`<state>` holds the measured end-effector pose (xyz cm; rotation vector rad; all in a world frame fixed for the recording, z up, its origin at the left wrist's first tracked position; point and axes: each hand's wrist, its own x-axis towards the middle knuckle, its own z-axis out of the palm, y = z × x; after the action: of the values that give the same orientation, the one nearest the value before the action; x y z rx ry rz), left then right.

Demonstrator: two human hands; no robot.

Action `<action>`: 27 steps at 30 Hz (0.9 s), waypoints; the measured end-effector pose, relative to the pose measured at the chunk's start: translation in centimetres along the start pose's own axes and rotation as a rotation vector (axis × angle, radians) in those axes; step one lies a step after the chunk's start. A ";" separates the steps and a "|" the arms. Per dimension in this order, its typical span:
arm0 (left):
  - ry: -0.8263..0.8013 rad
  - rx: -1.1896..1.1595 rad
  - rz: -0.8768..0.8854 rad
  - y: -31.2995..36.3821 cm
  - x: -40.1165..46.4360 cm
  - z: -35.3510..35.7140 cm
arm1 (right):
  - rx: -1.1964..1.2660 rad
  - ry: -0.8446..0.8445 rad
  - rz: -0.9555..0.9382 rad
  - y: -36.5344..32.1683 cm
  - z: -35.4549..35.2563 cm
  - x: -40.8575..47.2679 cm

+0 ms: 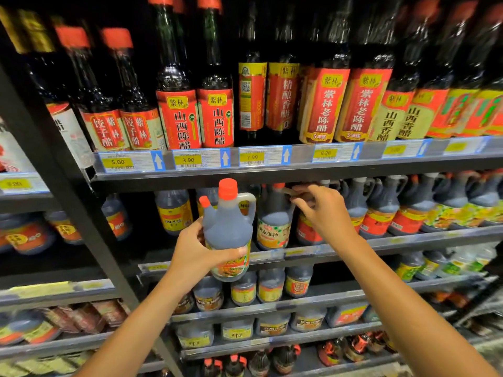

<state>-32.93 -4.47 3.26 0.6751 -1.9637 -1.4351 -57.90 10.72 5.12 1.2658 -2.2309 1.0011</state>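
On my feed: left hand (194,250) gripping a dark sauce jug (228,229), upright, red cap, held just in front of the middle shelf (408,240). Right hand (325,213) raised to that shelf, fingertips at the handle of a shelved red-label jug (307,231), grip not discernible; a cream-label jug (273,224) stands between the hands. Above, I log tall vinegar bottles (177,118) over price tags (117,161) reading 5.00, 3.90, 7.90.
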 end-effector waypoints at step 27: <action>0.033 0.021 0.034 0.2 -0.7 1.8 | -0.146 0.137 -0.321 1.9 3.6 -2.4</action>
<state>-33.76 -2.73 2.95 0.6673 -1.9584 -1.3757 -58.21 10.11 0.49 1.3877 -1.8846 0.7648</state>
